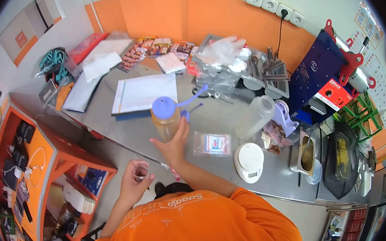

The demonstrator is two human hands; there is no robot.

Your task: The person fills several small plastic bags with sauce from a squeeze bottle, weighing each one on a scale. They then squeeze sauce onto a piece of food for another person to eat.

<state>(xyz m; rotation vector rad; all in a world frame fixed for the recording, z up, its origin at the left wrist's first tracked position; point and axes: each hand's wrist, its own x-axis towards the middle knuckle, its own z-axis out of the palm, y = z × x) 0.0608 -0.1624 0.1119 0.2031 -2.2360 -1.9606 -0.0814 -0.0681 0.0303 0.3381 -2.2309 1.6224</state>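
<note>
My left hand [134, 183] is closed around a small clear plastic bag [141, 169] with its mouth up and something dark brown inside. Over the table's front edge, my right hand [175, 143] has its thumb spread out and its fingers stretched up beside a squeeze bottle [165, 120]. Yellowish-brown liquid shows in this bottle, which has a purple lid and a purple strap ending in a cap. Whether my fingers press on the bottle is hard to make out. Right of this hand lies a flat pack of clear plastic bags [212, 144] with a printed label.
A white kitchen scale [249, 163] and a clear bottle [255, 118] stand to the right, near a purple tape dispenser [286, 118] and a metal container [306, 152]. Behind are papers [146, 93], scissors [214, 94], and a cutlery tray [277, 87]. A blue machine [314, 69] rises back right.
</note>
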